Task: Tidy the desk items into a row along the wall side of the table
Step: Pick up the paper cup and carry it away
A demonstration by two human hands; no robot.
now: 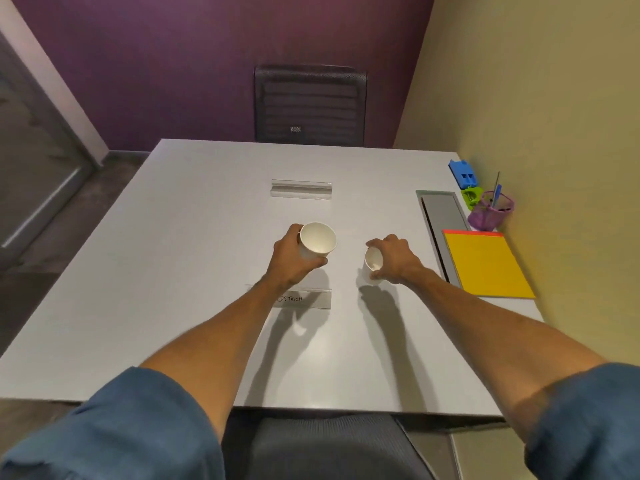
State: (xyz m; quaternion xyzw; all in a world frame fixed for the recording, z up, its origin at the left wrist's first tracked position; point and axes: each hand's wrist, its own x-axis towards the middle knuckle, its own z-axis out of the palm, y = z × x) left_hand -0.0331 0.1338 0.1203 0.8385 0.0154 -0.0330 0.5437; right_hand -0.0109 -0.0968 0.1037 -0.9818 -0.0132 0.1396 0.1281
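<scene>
My left hand (pixel 289 258) grips a large white paper cup (pixel 318 239), tilted with its mouth toward me, above the middle of the grey table (pixel 173 271). My right hand (pixel 394 259) holds a smaller white paper cup (pixel 373 259), also tilted. Along the yellow wall on the right lie a blue stapler-like item (pixel 462 173), a green item (pixel 471 197), a purple mesh pen holder (pixel 490 214) with pens, and a yellow-orange notepad (pixel 486 265).
A clear acrylic name stand (pixel 301 189) sits at the table's far middle, another labelled one (pixel 304 299) lies under my left wrist. A grey cable hatch (pixel 445 213) is set in the table beside the wall items. A black chair (pixel 310 105) stands behind the table.
</scene>
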